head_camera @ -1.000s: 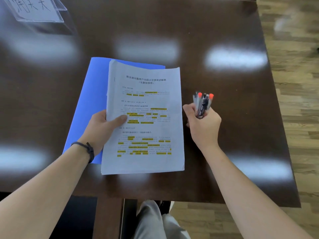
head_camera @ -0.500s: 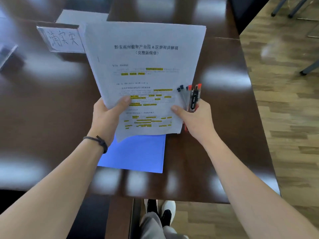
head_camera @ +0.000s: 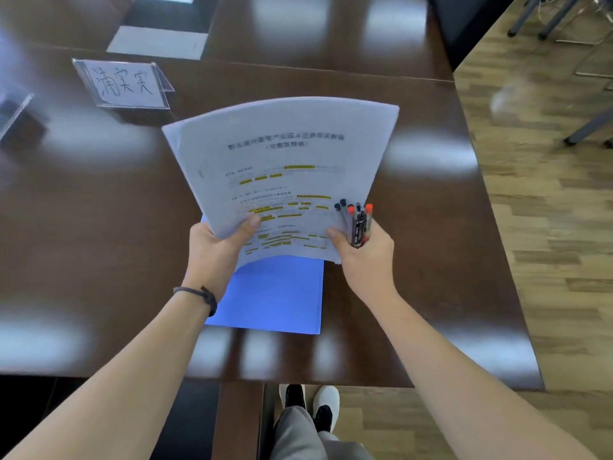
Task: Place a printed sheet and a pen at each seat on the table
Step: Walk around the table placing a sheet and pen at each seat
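A stack of printed sheets with yellow highlighted lines is lifted off the dark brown table and bows upward. My left hand pinches its lower left edge. My right hand grips a bundle of pens with red and dark caps, and its thumb presses the stack's lower right corner. A blue folder lies flat on the table under the stack.
A clear acrylic name card with handwritten characters stands at the back left. A white sheet lies further back. Another acrylic stand is at the left edge. Wooden floor and chair legs lie to the right.
The stack was lifted off the blue folder, and my right hand with the pens joined to hold its right corner. The sheets now bend upward more, and the view has tilted forward.
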